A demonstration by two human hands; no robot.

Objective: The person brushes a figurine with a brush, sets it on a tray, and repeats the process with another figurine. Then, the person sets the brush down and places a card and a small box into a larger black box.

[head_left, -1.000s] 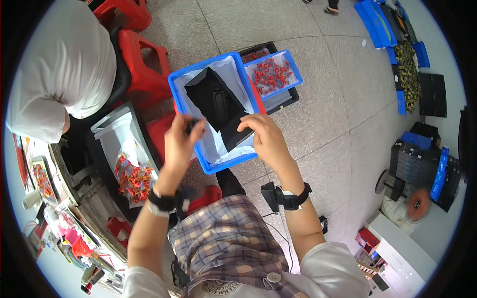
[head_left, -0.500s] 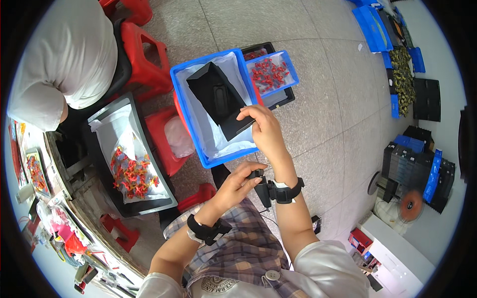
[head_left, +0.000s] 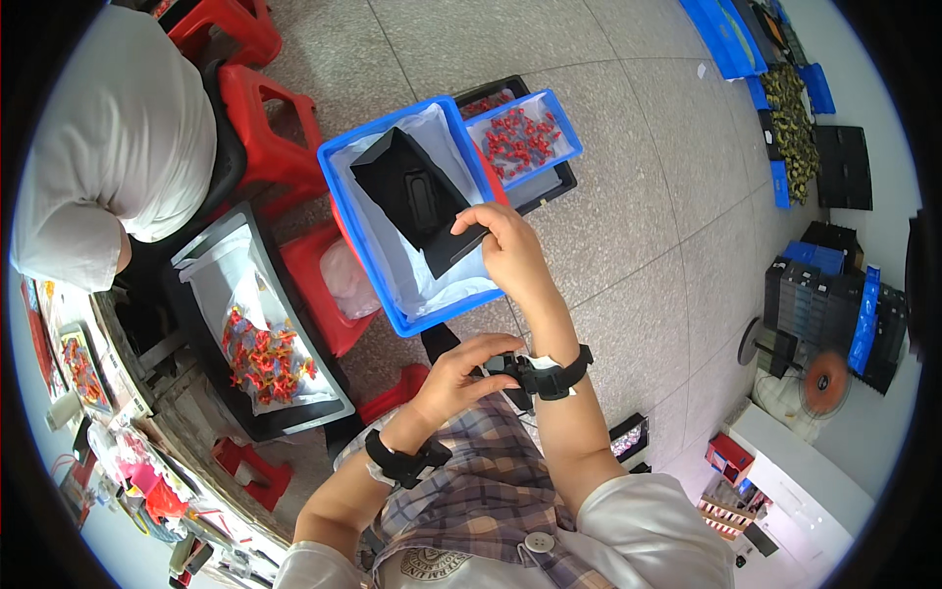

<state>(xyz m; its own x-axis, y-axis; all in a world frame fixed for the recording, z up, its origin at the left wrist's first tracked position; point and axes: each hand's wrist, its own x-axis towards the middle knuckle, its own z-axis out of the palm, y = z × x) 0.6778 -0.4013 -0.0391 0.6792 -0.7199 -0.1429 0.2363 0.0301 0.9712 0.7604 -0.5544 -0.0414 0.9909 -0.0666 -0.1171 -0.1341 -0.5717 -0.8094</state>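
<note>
My left hand (head_left: 453, 381) pinches a small black device (head_left: 504, 369) strapped at my right wrist, thumb below and fingers above. My right hand (head_left: 508, 253) is loosely curled, with finger and thumb apart, over the near right edge of a black open box (head_left: 417, 191). Whether it touches the box cannot be seen. The black box lies slanted in a blue bin (head_left: 400, 316) lined with white sheet. Another black device (head_left: 410, 461) is strapped to my left wrist.
A black tray (head_left: 339, 393) of red and yellow pieces stands at left, near a cluttered workbench (head_left: 167, 402). Behind the bin is a blue tray (head_left: 564, 123) of red pieces. A seated person (head_left: 118, 128) and red stools (head_left: 265, 118) are at upper left; a fan (head_left: 824, 383) stands right.
The whole view has shifted slightly as my head moved. My right hand stays by the black box's edge. My left hand now closes more over the wrist device.
</note>
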